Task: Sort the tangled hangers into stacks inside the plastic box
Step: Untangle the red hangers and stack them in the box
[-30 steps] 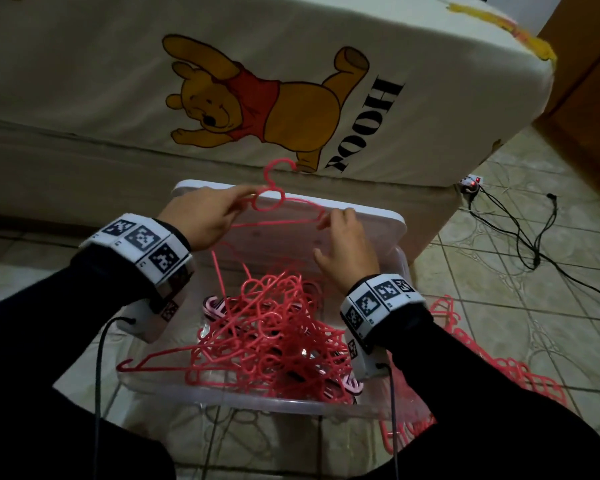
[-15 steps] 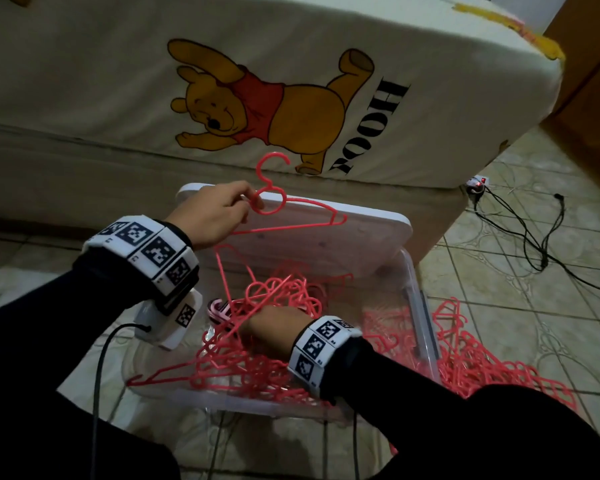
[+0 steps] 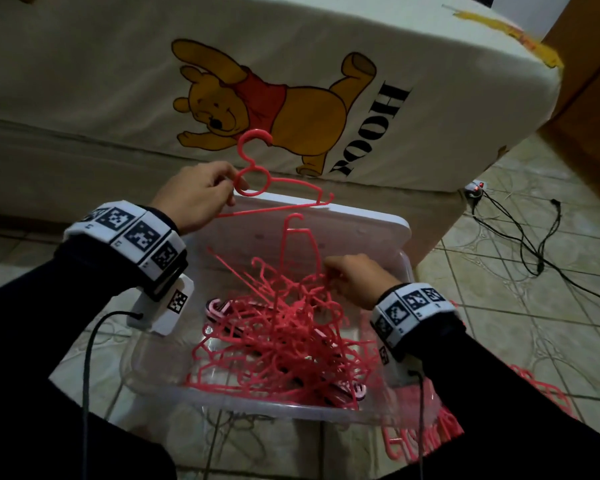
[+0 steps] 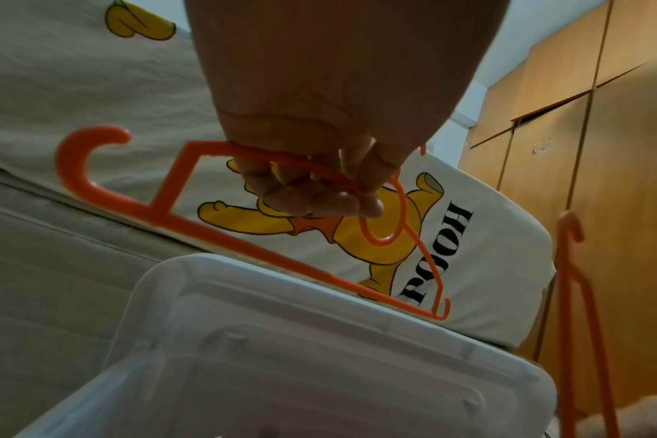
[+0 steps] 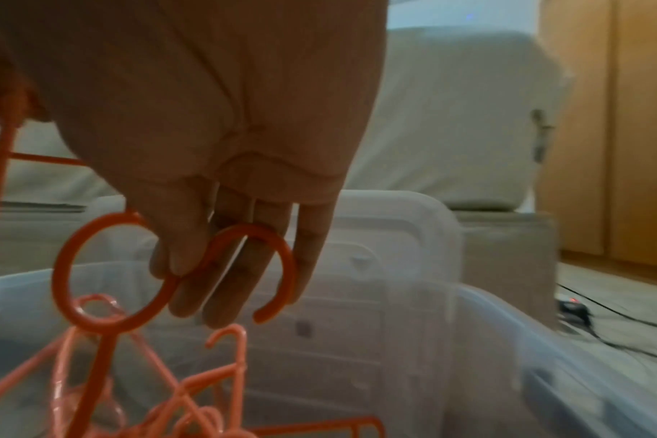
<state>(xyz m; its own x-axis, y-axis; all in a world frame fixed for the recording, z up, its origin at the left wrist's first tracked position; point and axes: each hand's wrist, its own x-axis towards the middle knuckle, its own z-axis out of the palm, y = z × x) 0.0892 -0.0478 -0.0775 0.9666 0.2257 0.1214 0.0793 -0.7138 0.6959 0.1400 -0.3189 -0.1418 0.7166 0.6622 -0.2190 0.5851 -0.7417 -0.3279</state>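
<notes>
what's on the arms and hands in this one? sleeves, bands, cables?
Both arms are in black long sleeves; the hands are bare. The left hand and the right hand each have a white wristband printed with black square fiducial markers. A white camera unit with one more marker hangs under each wrist, and a black cable runs back from each unit.

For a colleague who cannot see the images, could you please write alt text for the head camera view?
A person's left hand holds one pink hanger up above a clear plastic box, while the right hand pinches another out of the tangled pile of pink hangers inside. The box's white lid leans against a mattress printed with a cartoon bear.
</notes>
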